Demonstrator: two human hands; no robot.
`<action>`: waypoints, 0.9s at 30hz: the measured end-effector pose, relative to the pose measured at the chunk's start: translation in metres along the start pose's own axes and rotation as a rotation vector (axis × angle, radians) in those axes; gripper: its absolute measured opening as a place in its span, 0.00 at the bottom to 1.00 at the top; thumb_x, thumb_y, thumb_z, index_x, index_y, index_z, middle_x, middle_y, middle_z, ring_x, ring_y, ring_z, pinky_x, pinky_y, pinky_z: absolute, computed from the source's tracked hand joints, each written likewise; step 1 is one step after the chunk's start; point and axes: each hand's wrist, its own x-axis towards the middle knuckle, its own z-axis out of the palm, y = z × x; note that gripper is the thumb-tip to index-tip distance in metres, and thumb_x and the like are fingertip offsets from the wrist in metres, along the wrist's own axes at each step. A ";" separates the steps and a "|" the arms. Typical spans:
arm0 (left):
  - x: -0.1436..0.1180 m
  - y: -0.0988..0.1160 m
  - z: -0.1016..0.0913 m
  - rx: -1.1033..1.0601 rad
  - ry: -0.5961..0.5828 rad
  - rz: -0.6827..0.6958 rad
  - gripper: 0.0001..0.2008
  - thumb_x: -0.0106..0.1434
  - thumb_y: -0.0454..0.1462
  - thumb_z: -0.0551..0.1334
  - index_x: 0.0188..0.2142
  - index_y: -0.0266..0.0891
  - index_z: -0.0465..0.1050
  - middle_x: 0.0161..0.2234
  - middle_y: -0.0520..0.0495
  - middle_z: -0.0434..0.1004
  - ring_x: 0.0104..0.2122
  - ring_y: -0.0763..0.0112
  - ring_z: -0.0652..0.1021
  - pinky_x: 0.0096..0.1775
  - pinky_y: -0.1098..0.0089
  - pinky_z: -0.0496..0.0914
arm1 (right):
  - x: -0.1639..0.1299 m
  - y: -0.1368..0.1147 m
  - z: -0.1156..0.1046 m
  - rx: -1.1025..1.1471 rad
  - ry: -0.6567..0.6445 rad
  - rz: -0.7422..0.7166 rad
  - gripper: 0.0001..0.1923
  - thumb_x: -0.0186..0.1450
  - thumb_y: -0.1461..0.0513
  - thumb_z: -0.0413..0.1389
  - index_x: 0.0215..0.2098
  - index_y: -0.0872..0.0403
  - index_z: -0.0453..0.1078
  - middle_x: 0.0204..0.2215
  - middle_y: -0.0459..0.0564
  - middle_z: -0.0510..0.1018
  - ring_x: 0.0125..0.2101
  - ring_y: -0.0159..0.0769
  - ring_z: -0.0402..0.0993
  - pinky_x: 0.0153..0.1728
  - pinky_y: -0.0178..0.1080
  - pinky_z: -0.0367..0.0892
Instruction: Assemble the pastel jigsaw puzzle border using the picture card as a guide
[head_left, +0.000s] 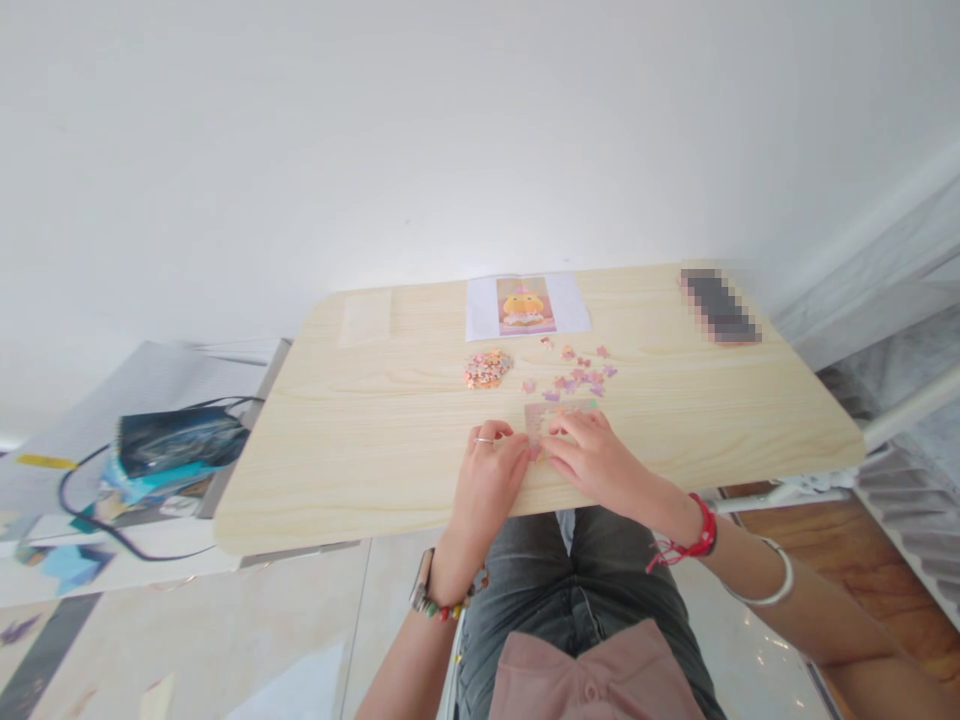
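Note:
A partly joined jigsaw puzzle [534,412], with pink edge pieces and a paler inside, lies flat near the table's front. My left hand [489,470] is closed at its left edge, thumb and finger pressed together against the border. From the right, my right hand [600,462] reaches over the puzzle with fingers bent and closed; what lies between the fingertips is hidden. Behind the hands are a heap of orange and pink puzzle pieces [487,369] and a scatter of loose pink and purple pieces [579,378].
At the back of the wooden table [352,420] lies a paper sheet with a printed yellow figure [525,306]. A pixelated dark phone-like object [720,306] is at the back right, a clear plastic sheet [365,318] at the back left. A dark bag [180,442] sits left of the table.

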 end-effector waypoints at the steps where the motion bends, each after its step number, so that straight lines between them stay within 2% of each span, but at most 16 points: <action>1: 0.000 0.000 0.000 0.000 0.001 0.003 0.06 0.60 0.34 0.57 0.34 0.39 0.73 0.35 0.44 0.64 0.36 0.65 0.67 0.39 0.63 0.67 | 0.000 -0.001 0.001 -0.007 0.002 -0.011 0.07 0.64 0.66 0.50 0.35 0.55 0.71 0.37 0.52 0.71 0.40 0.38 0.64 0.43 0.43 0.53; 16: 0.000 0.001 -0.001 0.006 -0.019 0.014 0.06 0.59 0.31 0.57 0.35 0.37 0.73 0.35 0.43 0.65 0.36 0.65 0.67 0.40 0.63 0.68 | 0.001 -0.014 0.007 -0.089 0.049 -0.034 0.11 0.66 0.66 0.47 0.32 0.57 0.70 0.32 0.51 0.72 0.37 0.37 0.64 0.42 0.43 0.52; 21: 0.000 0.002 -0.003 -0.007 -0.017 0.027 0.09 0.60 0.31 0.56 0.38 0.38 0.73 0.34 0.44 0.66 0.36 0.65 0.68 0.39 0.63 0.67 | -0.002 -0.015 0.010 -0.136 0.021 -0.044 0.09 0.66 0.66 0.47 0.34 0.58 0.70 0.32 0.51 0.71 0.37 0.38 0.63 0.40 0.43 0.52; 27: 0.001 0.003 -0.005 -0.001 -0.025 0.041 0.09 0.61 0.31 0.55 0.35 0.39 0.74 0.33 0.45 0.66 0.36 0.65 0.68 0.40 0.63 0.67 | -0.004 -0.016 0.010 -0.182 -0.037 -0.045 0.10 0.65 0.68 0.46 0.36 0.57 0.70 0.32 0.53 0.71 0.36 0.39 0.63 0.39 0.44 0.53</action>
